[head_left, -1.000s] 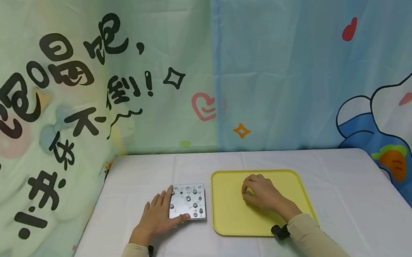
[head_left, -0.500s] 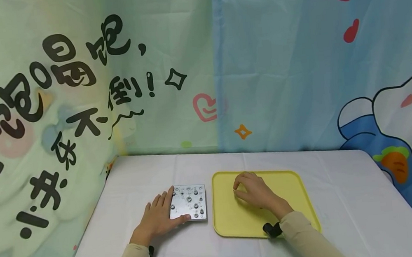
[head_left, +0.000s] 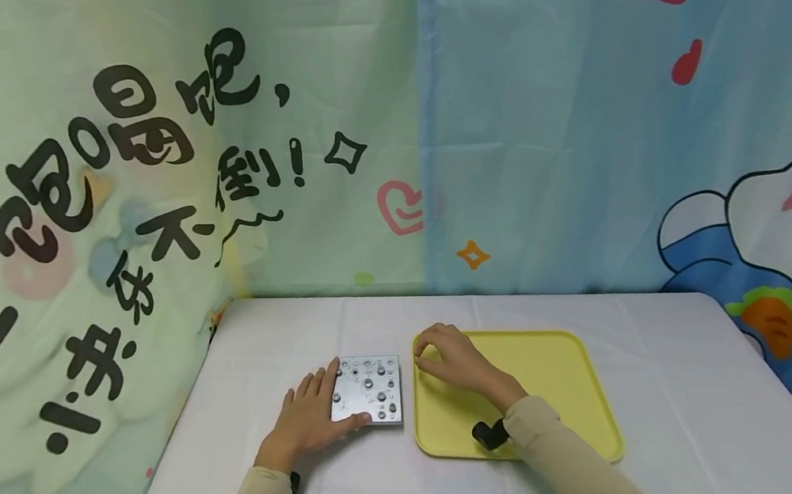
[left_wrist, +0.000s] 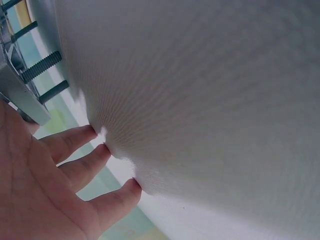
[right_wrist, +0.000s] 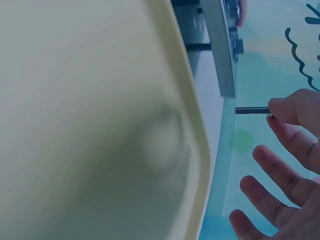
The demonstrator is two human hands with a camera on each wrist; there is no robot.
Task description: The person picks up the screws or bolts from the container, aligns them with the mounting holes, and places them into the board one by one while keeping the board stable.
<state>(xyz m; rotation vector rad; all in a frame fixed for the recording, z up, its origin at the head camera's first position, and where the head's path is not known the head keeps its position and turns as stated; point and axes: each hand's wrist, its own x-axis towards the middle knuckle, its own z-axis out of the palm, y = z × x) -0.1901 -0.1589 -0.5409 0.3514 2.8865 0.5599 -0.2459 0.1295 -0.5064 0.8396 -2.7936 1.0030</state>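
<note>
A square metal plate (head_left: 364, 407) with several bolt heads on top is on the white table. In the left wrist view, threaded shanks (left_wrist: 42, 66) stick out from its underside. My left hand (head_left: 307, 421) lies along the plate's left side, thumb on the front edge and forefinger at the far left corner. Its other fingertips (left_wrist: 132, 186) touch the tablecloth. My right hand (head_left: 456, 364), above the left part of the yellow tray (head_left: 554, 399), pinches a bolt (right_wrist: 251, 110) between thumb and forefinger. The bolt's shank points toward the plate; its head is mostly hidden by the fingertips.
The tray stands just right of the plate, with a narrow strip of white cloth (head_left: 410, 436) between them. A printed curtain (head_left: 537, 146) hangs behind the table and along its left side. Black wrist devices (head_left: 489, 434) sit at the sleeves.
My right hand has moved left over the tray, closer to the plate, still pinching. The left hand keeps its place at the plate. The head view has turned slightly left.
</note>
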